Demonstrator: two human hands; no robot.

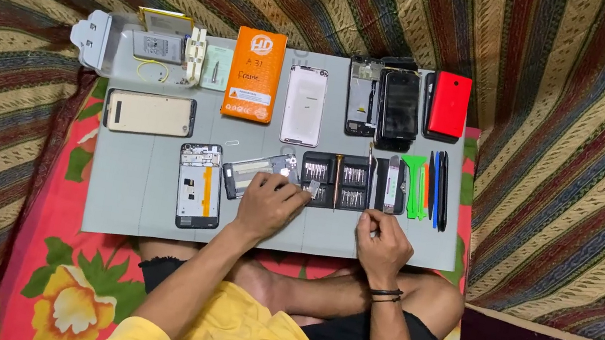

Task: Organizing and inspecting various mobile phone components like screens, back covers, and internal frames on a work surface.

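Note:
My left hand [269, 205] lies with curled fingers on the near end of a dark phone frame [258, 170] that rests slantwise on the grey work mat [142, 209]. My right hand [381, 243] sits at the mat's near edge, just below the black screwdriver bit case [353, 184]. Its fingers are bunched together, and whether they pinch anything is too small to tell. An opened phone body with an orange strip [200, 185] lies left of my left hand. A screwdriver with a brown handle [337, 177] rests across the bit case.
Farther back on the mat lie a beige phone back [149, 114], an orange packet [254, 74], a white back cover [304, 105], dark phone bodies [398, 108] and a red phone [449, 104]. Green, orange and blue pry tools [423, 187] lie at the right. Striped cloth surrounds the mat.

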